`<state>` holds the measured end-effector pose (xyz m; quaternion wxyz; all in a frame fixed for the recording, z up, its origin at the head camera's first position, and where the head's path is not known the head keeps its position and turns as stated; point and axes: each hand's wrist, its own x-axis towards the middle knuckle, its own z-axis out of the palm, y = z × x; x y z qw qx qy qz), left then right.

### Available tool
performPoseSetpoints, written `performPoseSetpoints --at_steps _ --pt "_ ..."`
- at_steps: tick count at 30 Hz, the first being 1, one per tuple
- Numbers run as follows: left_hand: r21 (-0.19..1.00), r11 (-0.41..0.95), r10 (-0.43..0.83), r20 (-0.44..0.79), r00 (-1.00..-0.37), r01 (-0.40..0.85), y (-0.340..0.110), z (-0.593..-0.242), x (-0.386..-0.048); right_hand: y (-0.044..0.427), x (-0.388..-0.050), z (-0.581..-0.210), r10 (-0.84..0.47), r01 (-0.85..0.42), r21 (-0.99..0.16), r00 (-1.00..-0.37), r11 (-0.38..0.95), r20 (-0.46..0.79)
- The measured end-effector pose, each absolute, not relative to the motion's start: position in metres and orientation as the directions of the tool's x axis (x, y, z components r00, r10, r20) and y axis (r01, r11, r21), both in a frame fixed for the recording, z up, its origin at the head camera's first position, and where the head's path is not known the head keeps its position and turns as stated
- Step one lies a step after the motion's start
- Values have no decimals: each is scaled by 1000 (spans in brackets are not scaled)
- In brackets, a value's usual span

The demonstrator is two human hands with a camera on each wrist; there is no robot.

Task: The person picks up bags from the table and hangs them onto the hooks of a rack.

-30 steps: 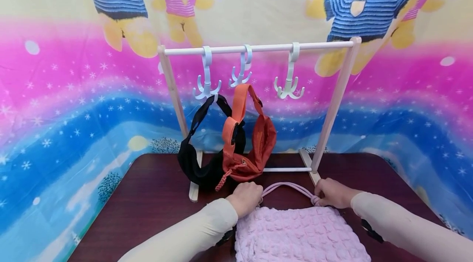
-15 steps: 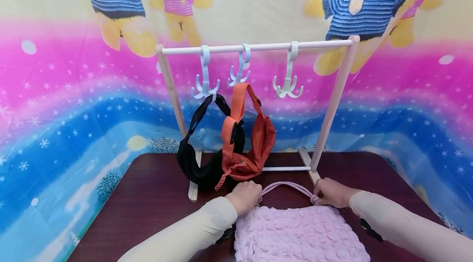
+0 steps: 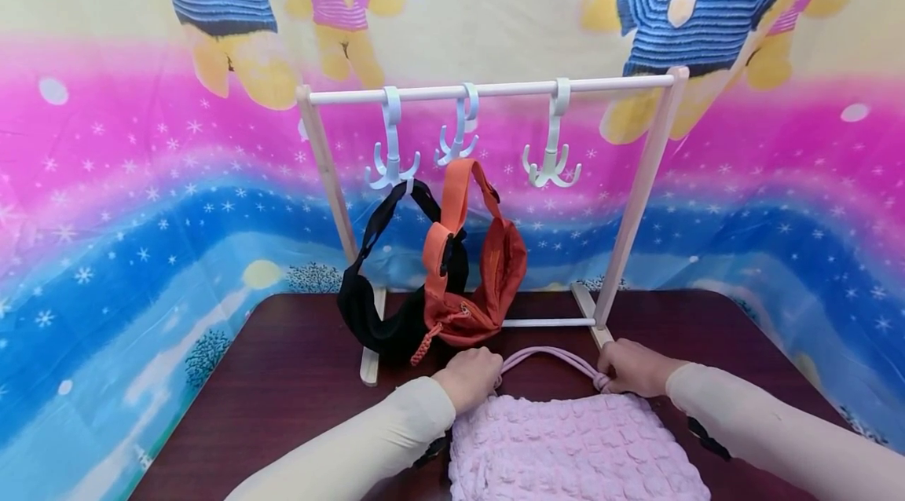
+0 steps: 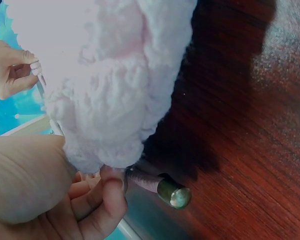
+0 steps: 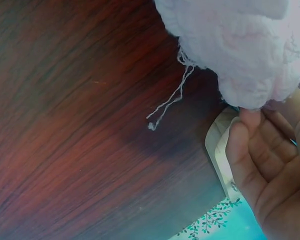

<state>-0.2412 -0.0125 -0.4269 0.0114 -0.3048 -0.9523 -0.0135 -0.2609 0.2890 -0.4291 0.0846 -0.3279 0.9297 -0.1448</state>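
Observation:
A pink puffy quilted bag (image 3: 573,446) with a corded handle (image 3: 547,353) is at the near middle of the table in the head view. My left hand (image 3: 470,377) grips its upper left corner where the cord joins; in the left wrist view a cord end with a metal tip (image 4: 175,192) sticks out past the fingers. At the upper right corner, my right hand (image 3: 639,367) pinches the bag by the cord's knot. From that corner's edge, loose threads (image 5: 172,100) dangle in the right wrist view.
Behind the bag stands a wooden rack (image 3: 646,195) on the dark table (image 3: 233,399). Three hooks hang from its bar, among them a pale right-hand hook (image 3: 551,159). A black bag (image 3: 360,305) and an orange bag (image 3: 474,305) hang at the rack's left and middle.
The head view has shifted very slightly. Both hands keep their hold on the pink bag, which stays nearly in place.

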Motion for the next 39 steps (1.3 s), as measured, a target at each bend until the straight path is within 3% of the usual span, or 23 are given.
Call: performPoseSetpoints --at_steps 17,39 --pt "95 815 574 -1 -819 571 -13 -427 -244 287 -264 -429 -631 -560 -348 -765 752 -131" --pt "26 817 576 -37 -816 576 -13 -429 -248 283 -265 -422 -639 -567 -333 -751 753 -165"
